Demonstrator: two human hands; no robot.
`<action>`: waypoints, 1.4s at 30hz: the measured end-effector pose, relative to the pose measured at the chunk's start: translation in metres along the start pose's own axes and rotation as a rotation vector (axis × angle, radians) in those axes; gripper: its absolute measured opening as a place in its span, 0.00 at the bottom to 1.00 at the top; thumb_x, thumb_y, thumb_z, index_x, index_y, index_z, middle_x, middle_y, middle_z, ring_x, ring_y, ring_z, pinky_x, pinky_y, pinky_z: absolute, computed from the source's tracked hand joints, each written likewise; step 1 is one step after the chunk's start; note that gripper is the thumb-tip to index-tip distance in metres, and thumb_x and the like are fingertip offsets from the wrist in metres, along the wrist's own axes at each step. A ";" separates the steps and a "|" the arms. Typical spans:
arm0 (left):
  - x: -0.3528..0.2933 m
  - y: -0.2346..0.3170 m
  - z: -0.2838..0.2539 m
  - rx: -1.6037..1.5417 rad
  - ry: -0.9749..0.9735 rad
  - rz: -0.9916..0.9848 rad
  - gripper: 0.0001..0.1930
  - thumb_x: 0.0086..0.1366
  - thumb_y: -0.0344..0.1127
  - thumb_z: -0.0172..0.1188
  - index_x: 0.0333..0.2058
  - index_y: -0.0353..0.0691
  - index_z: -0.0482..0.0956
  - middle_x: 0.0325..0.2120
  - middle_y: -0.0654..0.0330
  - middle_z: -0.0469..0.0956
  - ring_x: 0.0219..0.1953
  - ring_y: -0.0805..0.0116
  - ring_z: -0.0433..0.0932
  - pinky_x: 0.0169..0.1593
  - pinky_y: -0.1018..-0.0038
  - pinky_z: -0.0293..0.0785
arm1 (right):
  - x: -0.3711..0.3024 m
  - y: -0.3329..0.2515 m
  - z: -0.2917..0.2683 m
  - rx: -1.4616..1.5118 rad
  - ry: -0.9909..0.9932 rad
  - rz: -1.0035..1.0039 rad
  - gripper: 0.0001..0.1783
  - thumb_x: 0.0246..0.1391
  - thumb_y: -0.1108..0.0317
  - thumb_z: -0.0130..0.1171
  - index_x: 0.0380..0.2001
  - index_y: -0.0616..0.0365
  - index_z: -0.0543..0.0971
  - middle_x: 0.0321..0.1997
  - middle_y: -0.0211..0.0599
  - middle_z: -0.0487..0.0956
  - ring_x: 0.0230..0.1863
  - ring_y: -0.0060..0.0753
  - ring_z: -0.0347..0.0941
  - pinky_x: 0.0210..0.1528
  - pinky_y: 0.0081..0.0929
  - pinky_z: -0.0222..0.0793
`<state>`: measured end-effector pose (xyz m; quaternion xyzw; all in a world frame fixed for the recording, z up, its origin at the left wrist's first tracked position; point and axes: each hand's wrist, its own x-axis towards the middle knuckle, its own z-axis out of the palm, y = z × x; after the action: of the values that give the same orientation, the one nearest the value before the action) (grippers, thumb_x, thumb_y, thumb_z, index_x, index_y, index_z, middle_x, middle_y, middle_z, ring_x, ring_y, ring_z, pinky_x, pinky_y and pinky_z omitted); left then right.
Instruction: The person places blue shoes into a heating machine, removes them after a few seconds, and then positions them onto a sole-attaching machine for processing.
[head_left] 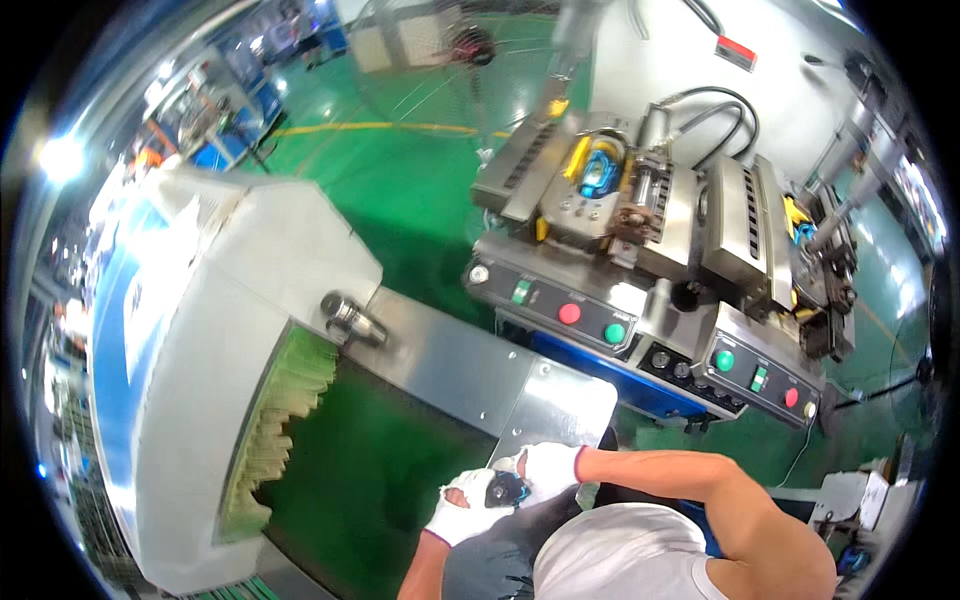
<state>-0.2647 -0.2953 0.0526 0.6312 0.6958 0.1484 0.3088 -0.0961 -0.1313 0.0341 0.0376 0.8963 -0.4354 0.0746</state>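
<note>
Both of my hands wear white gloves and meet just in front of my body, by the near end of a metal shelf (450, 355). My left hand (465, 512) is closed around a small dark, rounded part (506, 490) with some blue on it. From the other side my right hand (548, 472) grips the same part, its fingers bent over it. The gloves cover much of the part, so its exact kind cannot be made out. On the far end of the shelf lies a shiny metal cylindrical piece (352, 318).
A pale machine housing (290, 235) with a green strip curtain (285, 430) stands at the left. To the right is a metal fixture station (650, 200) holding a blue part (600, 175), fronted by button panels (560, 305). A fan (472, 46) stands farther back.
</note>
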 end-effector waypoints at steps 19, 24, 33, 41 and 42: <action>0.575 0.201 -0.115 -0.033 0.328 0.188 0.42 0.61 0.51 0.70 0.67 0.34 0.65 0.63 0.42 0.71 0.65 0.47 0.71 0.67 0.60 0.67 | -0.309 0.059 -0.138 1.821 1.152 -0.098 0.54 0.42 0.79 0.74 0.74 0.60 0.61 0.68 0.40 0.73 0.63 0.40 0.74 0.65 0.39 0.71; 0.658 0.180 -0.060 0.246 0.495 -0.146 0.47 0.56 0.59 0.71 0.65 0.35 0.65 0.57 0.41 0.77 0.60 0.44 0.76 0.65 0.53 0.68 | -0.335 0.072 -0.131 1.684 1.348 -0.005 0.55 0.42 0.78 0.73 0.74 0.62 0.59 0.68 0.45 0.73 0.64 0.43 0.73 0.65 0.42 0.71; 0.620 0.201 -0.161 0.294 0.425 -0.180 0.42 0.52 0.60 0.73 0.55 0.30 0.76 0.50 0.41 0.82 0.55 0.45 0.81 0.59 0.58 0.75 | -0.311 0.082 -0.163 1.727 1.441 0.143 0.48 0.45 0.84 0.63 0.73 0.60 0.61 0.59 0.44 0.79 0.48 0.37 0.82 0.43 0.31 0.82; 0.346 0.151 -0.150 -0.224 0.598 -0.032 0.37 0.56 0.41 0.76 0.60 0.32 0.70 0.47 0.53 0.86 0.47 0.63 0.85 0.55 0.67 0.78 | -0.185 0.126 -0.265 1.412 1.457 0.146 0.18 0.55 0.78 0.65 0.50 0.64 0.79 0.42 0.40 0.84 0.39 0.35 0.84 0.44 0.34 0.84; 0.308 0.137 -0.136 -0.189 0.615 -0.083 0.37 0.57 0.44 0.76 0.60 0.32 0.70 0.47 0.53 0.86 0.47 0.62 0.85 0.55 0.67 0.78 | -0.154 0.129 -0.297 1.423 1.370 0.134 0.17 0.55 0.78 0.66 0.50 0.63 0.79 0.41 0.39 0.85 0.39 0.34 0.84 0.43 0.34 0.84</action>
<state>-0.2443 0.0499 0.1634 0.4965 0.7648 0.3834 0.1470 0.0429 0.1816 0.1404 0.3682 0.2712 -0.7515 -0.4756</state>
